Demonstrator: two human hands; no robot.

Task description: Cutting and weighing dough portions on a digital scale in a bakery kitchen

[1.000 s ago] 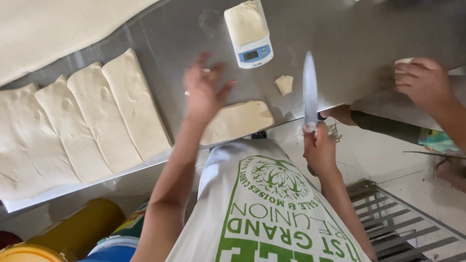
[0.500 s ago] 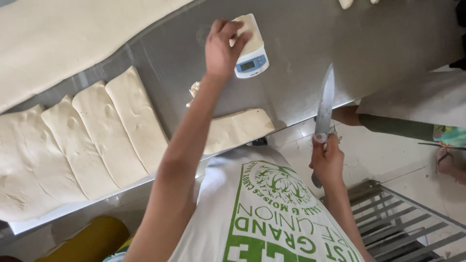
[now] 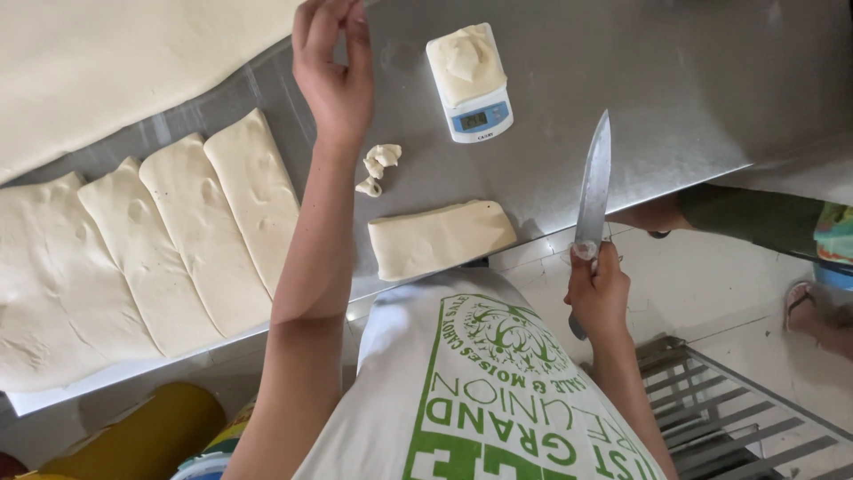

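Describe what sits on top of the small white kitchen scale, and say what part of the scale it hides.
A lump of pale dough lies on the scale. It covers the whole weighing platform, so that surface cannot be seen. Only the blue-edged front with its small display stays visible.

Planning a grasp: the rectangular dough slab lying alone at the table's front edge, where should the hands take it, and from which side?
Probably by both short ends of the pale rectangular dough slab, coming from above. It lies flat, lengthwise along the steel table edge, soft, so support both ends. The left hand is empty; the right hand holds the long steel knife.
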